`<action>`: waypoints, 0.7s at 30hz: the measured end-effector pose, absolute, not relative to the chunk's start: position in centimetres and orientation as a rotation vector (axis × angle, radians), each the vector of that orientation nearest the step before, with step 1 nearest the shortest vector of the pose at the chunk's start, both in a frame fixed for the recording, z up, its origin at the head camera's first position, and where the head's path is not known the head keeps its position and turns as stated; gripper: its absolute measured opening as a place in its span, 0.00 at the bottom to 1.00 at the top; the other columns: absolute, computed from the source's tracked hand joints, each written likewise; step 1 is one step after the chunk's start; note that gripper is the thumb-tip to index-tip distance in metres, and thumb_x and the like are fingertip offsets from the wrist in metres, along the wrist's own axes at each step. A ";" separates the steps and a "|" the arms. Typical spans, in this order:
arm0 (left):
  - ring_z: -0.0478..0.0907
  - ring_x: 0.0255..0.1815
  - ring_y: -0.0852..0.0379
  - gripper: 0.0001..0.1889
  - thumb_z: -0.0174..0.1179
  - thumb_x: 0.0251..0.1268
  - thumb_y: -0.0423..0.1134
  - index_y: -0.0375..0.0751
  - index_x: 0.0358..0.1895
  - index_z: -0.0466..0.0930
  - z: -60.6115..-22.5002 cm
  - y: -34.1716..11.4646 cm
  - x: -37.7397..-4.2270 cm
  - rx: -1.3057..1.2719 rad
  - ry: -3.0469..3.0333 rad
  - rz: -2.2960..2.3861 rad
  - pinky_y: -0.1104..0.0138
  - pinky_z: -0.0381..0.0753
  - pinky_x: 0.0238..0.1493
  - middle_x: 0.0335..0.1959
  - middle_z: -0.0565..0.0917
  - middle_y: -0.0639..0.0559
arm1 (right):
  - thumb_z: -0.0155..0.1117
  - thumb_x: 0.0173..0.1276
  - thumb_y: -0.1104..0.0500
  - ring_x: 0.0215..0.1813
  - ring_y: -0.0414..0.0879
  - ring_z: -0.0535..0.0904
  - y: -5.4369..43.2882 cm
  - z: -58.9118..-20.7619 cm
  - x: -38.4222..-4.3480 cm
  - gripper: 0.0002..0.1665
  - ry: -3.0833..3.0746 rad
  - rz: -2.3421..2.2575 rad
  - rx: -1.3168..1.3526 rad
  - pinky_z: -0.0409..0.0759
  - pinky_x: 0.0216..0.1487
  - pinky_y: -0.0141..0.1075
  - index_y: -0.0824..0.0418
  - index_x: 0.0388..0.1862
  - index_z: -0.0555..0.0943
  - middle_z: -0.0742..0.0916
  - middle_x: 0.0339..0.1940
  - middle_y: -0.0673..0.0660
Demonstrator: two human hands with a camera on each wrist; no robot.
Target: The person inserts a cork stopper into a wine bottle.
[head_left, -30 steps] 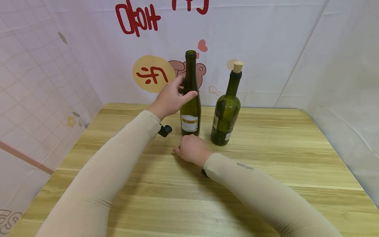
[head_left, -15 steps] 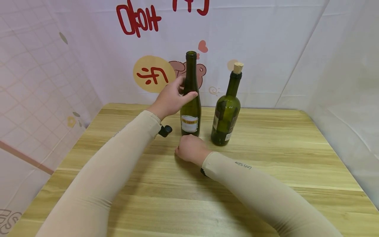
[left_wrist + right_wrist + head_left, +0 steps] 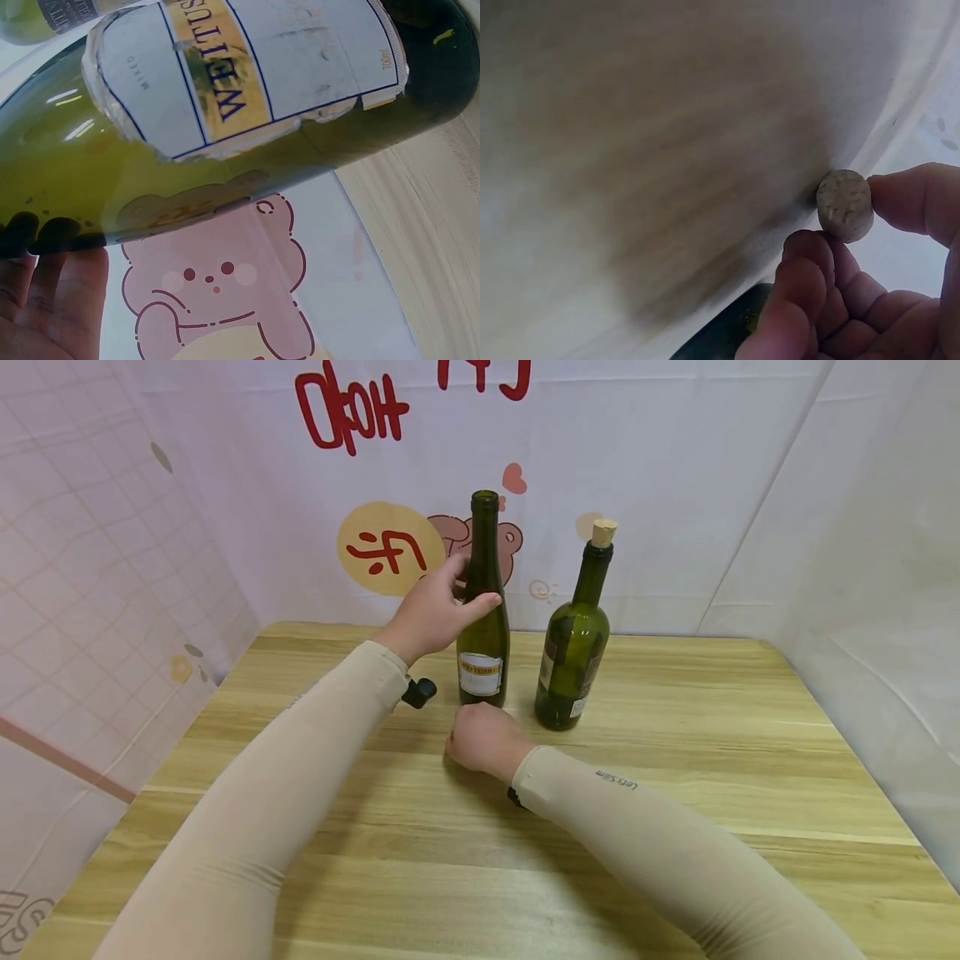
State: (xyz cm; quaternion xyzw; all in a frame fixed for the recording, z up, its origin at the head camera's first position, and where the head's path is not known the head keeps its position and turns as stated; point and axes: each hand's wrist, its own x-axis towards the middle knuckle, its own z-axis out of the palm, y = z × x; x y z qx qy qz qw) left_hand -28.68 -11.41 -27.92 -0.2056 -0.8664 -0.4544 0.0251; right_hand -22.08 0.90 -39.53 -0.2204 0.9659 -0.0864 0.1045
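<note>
In the head view two green bottles stand on the desk (image 3: 420, 877): the left hand (image 3: 431, 614) has its fingers and thumb curled around the upper part of the left bottle (image 3: 486, 631), the right bottle (image 3: 573, 639) carries a first cork (image 3: 603, 534), and the right hand (image 3: 483, 739), just nearer than the left bottle's base, has a digit that sticks out less to the left than one second ago. The left wrist view shows fingertips touching the left bottle, left of its one label (image 3: 307, 52). In the right wrist view, the right hand pinches the second cork (image 3: 845, 206) between thumb and fingers.
</note>
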 end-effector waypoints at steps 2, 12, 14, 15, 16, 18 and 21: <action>0.82 0.60 0.52 0.24 0.64 0.75 0.55 0.50 0.66 0.72 -28.0 -11.4 -28.7 -0.637 -2.678 -1.405 0.52 0.82 0.64 0.61 0.81 0.52 | 0.62 0.73 0.52 0.25 0.44 0.75 0.9 -39.5 -22.1 0.24 2.846 -0.262 -0.653 0.82 0.33 0.41 0.51 0.15 0.74 0.83 0.23 0.50; 0.81 0.61 0.52 0.25 0.64 0.75 0.55 0.50 0.67 0.72 -28.1 -11.4 -28.8 -0.633 -2.680 -1.410 0.52 0.82 0.65 0.61 0.81 0.52 | 0.61 0.73 0.54 0.25 0.45 0.74 1.0 -39.3 -21.9 0.22 2.838 -0.242 -0.664 0.80 0.31 0.40 0.52 0.15 0.75 0.83 0.23 0.51; 0.81 0.62 0.52 0.25 0.64 0.75 0.55 0.50 0.67 0.72 -28.1 -11.4 -28.7 -0.630 -2.684 -1.404 0.52 0.81 0.66 0.62 0.81 0.52 | 0.61 0.73 0.54 0.25 0.45 0.74 1.1 -39.2 -21.9 0.23 2.833 -0.249 -0.667 0.79 0.31 0.40 0.52 0.15 0.74 0.82 0.23 0.50; 0.81 0.62 0.52 0.25 0.64 0.75 0.56 0.50 0.67 0.72 -28.0 -11.4 -28.7 -0.628 -2.687 -1.401 0.51 0.81 0.66 0.62 0.81 0.52 | 0.61 0.73 0.54 0.25 0.45 0.74 1.1 -39.2 -21.9 0.23 2.830 -0.250 -0.672 0.79 0.31 0.40 0.52 0.15 0.73 0.82 0.22 0.50; 0.81 0.63 0.52 0.25 0.64 0.75 0.56 0.50 0.67 0.72 -28.0 -11.4 -28.7 -0.626 -2.690 -1.399 0.51 0.81 0.66 0.62 0.81 0.52 | 0.61 0.73 0.54 0.25 0.45 0.74 1.2 -39.2 -21.9 0.23 2.828 -0.254 -0.675 0.79 0.30 0.39 0.51 0.14 0.73 0.81 0.22 0.50; 0.81 0.63 0.52 0.26 0.63 0.75 0.56 0.50 0.68 0.72 -28.0 -11.4 -28.7 -0.621 -2.694 -1.395 0.51 0.80 0.66 0.62 0.81 0.52 | 0.61 0.72 0.55 0.25 0.45 0.74 1.3 -39.2 -21.9 0.24 2.829 -0.263 -0.679 0.78 0.30 0.39 0.51 0.14 0.71 0.81 0.21 0.50; 0.80 0.63 0.52 0.27 0.63 0.75 0.57 0.51 0.69 0.71 -28.1 -11.4 -28.7 -0.615 -2.697 -1.388 0.50 0.80 0.66 0.62 0.81 0.52 | 0.62 0.71 0.56 0.24 0.45 0.74 1.4 -39.3 -22.0 0.25 2.837 -0.271 -0.686 0.78 0.29 0.39 0.50 0.13 0.69 0.80 0.20 0.49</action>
